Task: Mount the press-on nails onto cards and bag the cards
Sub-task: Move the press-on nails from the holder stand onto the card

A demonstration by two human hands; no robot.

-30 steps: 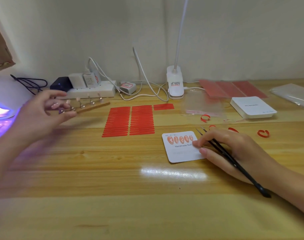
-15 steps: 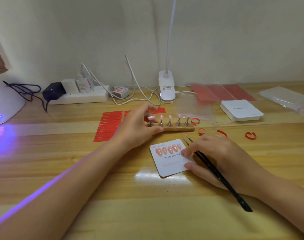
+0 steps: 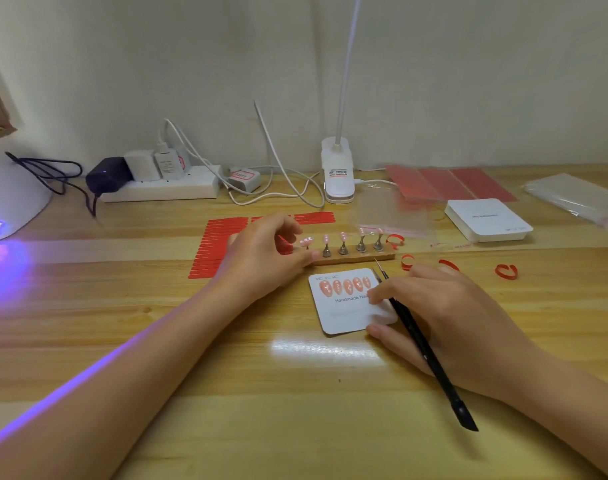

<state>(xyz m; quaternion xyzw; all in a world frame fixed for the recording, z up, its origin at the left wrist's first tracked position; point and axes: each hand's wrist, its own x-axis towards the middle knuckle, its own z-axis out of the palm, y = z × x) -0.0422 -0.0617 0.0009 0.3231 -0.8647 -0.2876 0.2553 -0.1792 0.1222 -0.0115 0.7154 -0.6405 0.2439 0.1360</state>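
Note:
A white card (image 3: 344, 313) printed "Handmade Nail" lies flat on the wooden table (image 3: 226, 393), with a row of several pink press-on nails (image 3: 345, 285) stuck along its top. Just behind it stands a wooden nail stand (image 3: 358, 257) whose metal holders carry several pale pink nails. My left hand (image 3: 261, 261) grips the stand's left end, thumb along its front edge, fingers curled beside the leftmost nail. My right hand (image 3: 444, 313) holds black tweezers (image 3: 434, 368), tips pointing at the stand, while its fingertips rest on the card's right side.
Red adhesive strips (image 3: 219, 247) lie under and left of my left hand. Curled red backing scraps (image 3: 505, 271) dot the right. A stack of blank cards (image 3: 486, 220), clear bags (image 3: 572, 199), a loose bag (image 3: 392, 216), lamp base (image 3: 337, 174), power strip (image 3: 164, 190) and glowing UV lamp (image 3: 11, 202) line the back.
My left hand carried the nail stand from the far left, by the UV lamp, and set it down behind the card. My right hand stayed on the card with the tweezers.

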